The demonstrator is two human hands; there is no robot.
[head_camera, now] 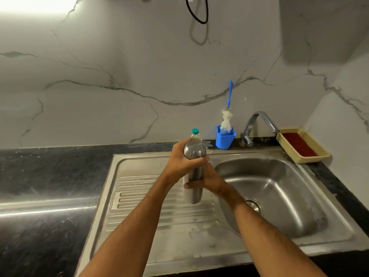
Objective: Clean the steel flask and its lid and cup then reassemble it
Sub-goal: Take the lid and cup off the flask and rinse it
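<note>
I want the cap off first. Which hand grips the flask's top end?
The left hand, wrapped round the flask's domed top; the right hand holds its body lower down.

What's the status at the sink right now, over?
Left hand grips cup on top of steel flask. Right hand grips flask body, upright over drainboard. Nothing in the way.

We see flask (194, 172) over drainboard (139, 196), basin (279, 196) to its right, brush holder (225, 139) & tap (257, 124) behind.
</note>
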